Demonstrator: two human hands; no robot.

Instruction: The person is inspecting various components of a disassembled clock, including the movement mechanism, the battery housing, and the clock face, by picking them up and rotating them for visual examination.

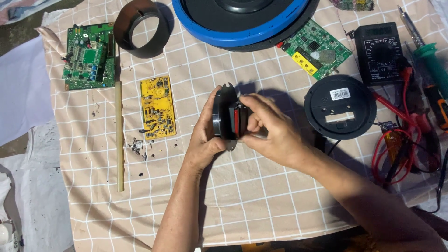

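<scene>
My left hand [203, 135] grips a round black plastic part [225, 112] on edge, above the checked cloth [261, 186]. My right hand [270, 128] holds the same part from the right, fingers curled over a red piece [239, 119] set in its face. The part stands upright between both hands, its far side hidden by my fingers.
A yellow circuit board [157, 108] and small debris lie to the left, beside a thin stick [119, 135]. A green board [89, 57] and black ring [140, 28] sit far left. A blue-rimmed disc [242, 21], a green board [317, 49], black round cover [339, 106], multimeter [379, 52], red leads and soldering iron [427, 56] lie right.
</scene>
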